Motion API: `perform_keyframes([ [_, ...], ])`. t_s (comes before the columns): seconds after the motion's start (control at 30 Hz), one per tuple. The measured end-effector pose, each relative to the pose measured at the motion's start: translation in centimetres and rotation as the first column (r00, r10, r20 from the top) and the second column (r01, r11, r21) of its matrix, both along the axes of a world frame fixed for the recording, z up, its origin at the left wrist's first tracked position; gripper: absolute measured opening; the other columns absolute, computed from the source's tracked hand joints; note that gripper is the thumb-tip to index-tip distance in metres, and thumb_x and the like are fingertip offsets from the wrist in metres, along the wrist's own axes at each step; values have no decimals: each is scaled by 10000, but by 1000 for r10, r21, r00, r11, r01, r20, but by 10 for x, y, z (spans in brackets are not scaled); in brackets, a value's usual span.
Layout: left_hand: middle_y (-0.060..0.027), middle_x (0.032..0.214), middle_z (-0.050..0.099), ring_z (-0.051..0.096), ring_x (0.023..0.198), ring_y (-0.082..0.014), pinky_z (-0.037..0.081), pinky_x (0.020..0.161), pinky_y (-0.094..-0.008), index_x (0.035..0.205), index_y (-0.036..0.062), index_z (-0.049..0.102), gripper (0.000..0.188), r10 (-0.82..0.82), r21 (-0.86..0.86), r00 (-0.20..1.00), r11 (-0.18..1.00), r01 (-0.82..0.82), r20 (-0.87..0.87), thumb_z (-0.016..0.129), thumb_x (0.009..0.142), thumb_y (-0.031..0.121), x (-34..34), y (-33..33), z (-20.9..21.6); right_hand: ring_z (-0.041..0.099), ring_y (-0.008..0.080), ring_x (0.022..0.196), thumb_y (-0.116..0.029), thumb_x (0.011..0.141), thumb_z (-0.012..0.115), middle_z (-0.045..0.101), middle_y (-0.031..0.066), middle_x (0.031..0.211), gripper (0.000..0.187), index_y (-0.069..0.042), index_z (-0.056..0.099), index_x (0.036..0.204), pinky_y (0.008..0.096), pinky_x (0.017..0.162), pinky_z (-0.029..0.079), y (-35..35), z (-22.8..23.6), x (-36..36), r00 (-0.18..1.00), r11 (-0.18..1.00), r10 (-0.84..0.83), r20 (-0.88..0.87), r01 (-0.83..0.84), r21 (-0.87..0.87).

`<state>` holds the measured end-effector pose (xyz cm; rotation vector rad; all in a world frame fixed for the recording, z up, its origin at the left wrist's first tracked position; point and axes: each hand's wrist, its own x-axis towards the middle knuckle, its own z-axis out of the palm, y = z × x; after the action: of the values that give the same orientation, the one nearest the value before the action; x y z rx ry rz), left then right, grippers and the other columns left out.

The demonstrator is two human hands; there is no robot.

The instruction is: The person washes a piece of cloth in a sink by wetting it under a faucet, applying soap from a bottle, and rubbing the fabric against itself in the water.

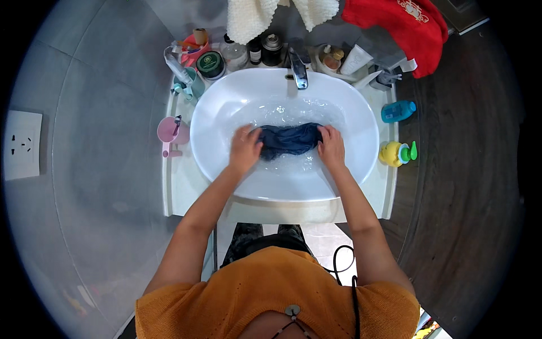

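A wet, dark blue cloth (289,139) is stretched from side to side in the water of the white washbasin (282,189). It is bunched into folds, so what kind of garment or cloth it is cannot be made out. My left hand (244,150) closes on its left end, the fingers slightly blurred. At the right end, my right hand (332,148) has its fingers curled over the fabric. Bubbly water surrounds the cloth, and the chrome tap (298,69) stands behind it at the basin's far rim.
Left of the basin are a pink cup (173,131), a teal cup (195,85) and a dark round jar (210,65). A blue bottle (398,111) and a yellow pump bottle (394,153) flank the right. Overhead hang a white towel (251,20) and a red cloth (395,28).
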<state>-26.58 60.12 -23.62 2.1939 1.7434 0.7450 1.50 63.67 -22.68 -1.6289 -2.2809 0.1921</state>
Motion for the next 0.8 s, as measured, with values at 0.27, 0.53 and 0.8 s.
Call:
perform_keyframes([
  [0.27, -127, 1117, 495, 454, 1056, -276, 411, 861, -371, 1136, 33, 470, 414, -259, -359, 961, 910, 210, -96, 560, 739, 111, 43, -10, -16, 511, 252, 970, -70, 624, 636, 517, 82, 1057, 445, -107, 520, 1052, 386, 819, 414, -18, -8, -15, 994, 999, 9, 113, -3, -50],
  [0.53, -141, 1002, 577, 544, 941, -284, 427, 833, -342, 1068, 33, 516, 299, -86, -370, 978, 916, 153, 190, 437, 779, 24, -15, -14, 11, 564, 195, 713, -52, 702, 586, 580, 62, 751, 175, -113, 621, 862, 320, 639, 429, 4, -13, 41, 992, 916, 119, 42, -93, -390],
  [0.8, -40, 898, 575, 529, 844, -115, 414, 760, -228, 1003, 16, 545, 280, 334, -532, 610, 829, 173, 718, 440, 751, -47, -51, 31, 33, 471, 90, 612, -138, 771, 626, 522, 2, 644, 184, -39, 595, 923, 228, 588, 407, 41, 39, 52, 784, 770, -335, -523, -92, -631],
])
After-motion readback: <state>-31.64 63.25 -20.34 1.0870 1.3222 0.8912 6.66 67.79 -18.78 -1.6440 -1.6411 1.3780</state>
